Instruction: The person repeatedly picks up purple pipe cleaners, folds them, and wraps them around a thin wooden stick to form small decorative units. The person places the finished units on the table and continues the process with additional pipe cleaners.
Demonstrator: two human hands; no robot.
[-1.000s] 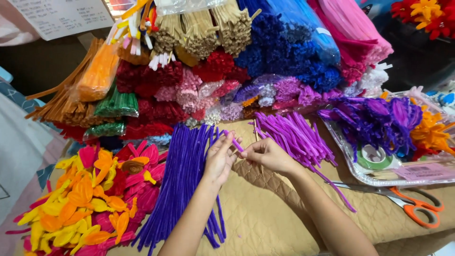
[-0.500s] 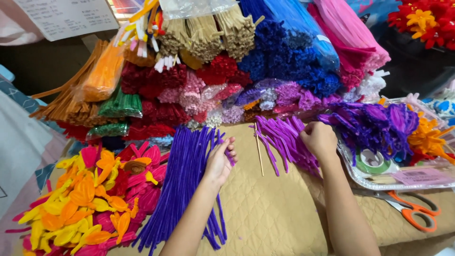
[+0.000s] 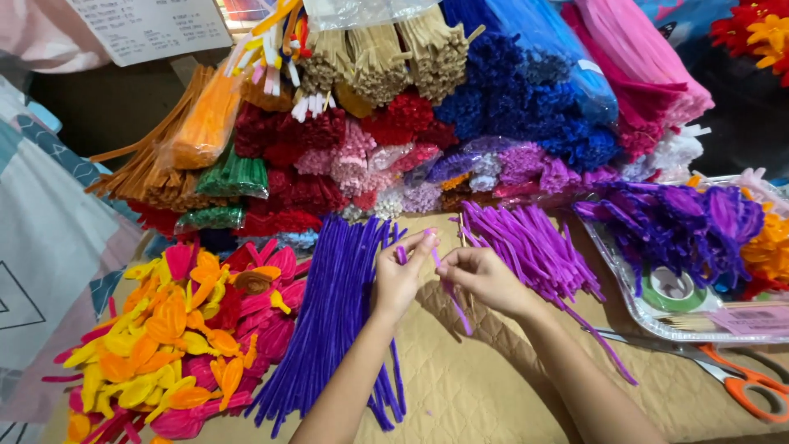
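My left hand [image 3: 400, 278] and my right hand [image 3: 485, 278] meet over the tan quilted mat [image 3: 493, 386], both pinching a light purple pipe cleaner [image 3: 448, 284] that hangs down between them. A long bundle of dark purple pipe cleaners [image 3: 337, 321] lies just left of my left hand. A loose heap of light purple pipe cleaners [image 3: 530, 242] lies just right of my right hand.
Yellow, orange and pink pipe-cleaner petals [image 3: 181, 329] are heaped at the left. Bundles of coloured pipe cleaners [image 3: 427, 107] are stacked at the back. A clear tray [image 3: 657, 321] at the right holds purple petals, green tape [image 3: 670, 288] and thin sticks. Orange-handled scissors [image 3: 740, 378] lie beside it.
My right hand went to the light purple heap, then came back left with a pipe cleaner. Both hands now hold it together in the middle.
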